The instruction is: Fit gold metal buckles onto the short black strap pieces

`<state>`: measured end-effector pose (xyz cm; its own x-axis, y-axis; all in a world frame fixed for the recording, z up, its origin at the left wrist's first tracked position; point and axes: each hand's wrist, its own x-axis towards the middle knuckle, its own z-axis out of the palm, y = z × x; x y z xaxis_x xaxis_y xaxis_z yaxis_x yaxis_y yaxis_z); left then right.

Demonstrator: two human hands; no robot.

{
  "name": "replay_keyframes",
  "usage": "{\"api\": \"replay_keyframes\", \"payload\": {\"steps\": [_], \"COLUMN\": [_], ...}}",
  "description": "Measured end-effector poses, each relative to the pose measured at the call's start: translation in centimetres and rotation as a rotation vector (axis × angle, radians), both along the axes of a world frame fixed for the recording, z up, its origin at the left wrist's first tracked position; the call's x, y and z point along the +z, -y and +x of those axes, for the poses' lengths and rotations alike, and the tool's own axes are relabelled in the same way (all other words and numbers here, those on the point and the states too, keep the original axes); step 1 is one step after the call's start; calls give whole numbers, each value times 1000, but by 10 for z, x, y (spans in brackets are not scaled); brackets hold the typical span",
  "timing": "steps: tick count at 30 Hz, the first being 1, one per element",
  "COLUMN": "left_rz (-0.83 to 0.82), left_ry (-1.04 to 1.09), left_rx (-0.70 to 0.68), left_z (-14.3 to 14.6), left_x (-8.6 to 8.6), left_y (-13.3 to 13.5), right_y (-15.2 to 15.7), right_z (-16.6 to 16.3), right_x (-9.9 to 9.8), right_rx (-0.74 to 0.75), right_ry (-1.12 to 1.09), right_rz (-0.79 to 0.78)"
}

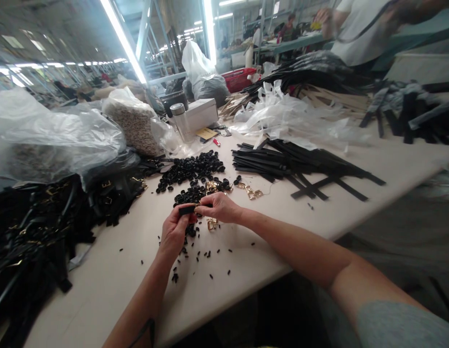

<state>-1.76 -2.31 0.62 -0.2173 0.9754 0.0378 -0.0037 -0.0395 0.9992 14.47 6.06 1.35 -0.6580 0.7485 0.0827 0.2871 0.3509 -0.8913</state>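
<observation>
My left hand (176, 229) is closed on a short black strap piece (187, 210), pinched at its end. My right hand (219, 207) meets it from the right, fingers pinched on the same strap piece. A gold metal buckle (211, 224) lies on the table just below my right hand. Beyond my hands lies a heap of small black loops (192, 172), with a few more gold buckles (251, 191) to its right. Tiny black bits (206, 254) are scattered on the tabletop under my hands.
Black straps (297, 164) lie in a bundle at the right. A big pile of finished black straps with buckles (36, 232) fills the left. Plastic bags (57, 130), a white box (202, 114), a steel flask (179, 119) and clear wrapping (286, 116) stand behind. Another person (358, 29) works at the far right.
</observation>
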Motion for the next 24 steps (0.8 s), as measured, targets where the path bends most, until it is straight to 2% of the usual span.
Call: {"api": "replay_keyframes", "payload": {"steps": [5,8,12,20,22,24], "left_rz": [-53,-65,-71,-117,-127,-153], "left_ry": [182,186,211,312,346,339], "left_rx": [-178,-206,-226,-361,-389,-373], "left_z": [1,-2,-8,-8,-9,-9], "left_x": [2,3,4,9,9,9], "left_y": [2,3,2,3,3,1], "right_y": [-3,-3,-3,1,1,-1], "right_z": [6,8,9,9,10,12], "right_x": [4,7,11,16,15,15], "right_rx": [174,213,237,343,362,349], "right_ry": [-93,-87,-60,-60,-50,-37], "right_rz": [-198,-253,-268,-362,-341,-231]}}
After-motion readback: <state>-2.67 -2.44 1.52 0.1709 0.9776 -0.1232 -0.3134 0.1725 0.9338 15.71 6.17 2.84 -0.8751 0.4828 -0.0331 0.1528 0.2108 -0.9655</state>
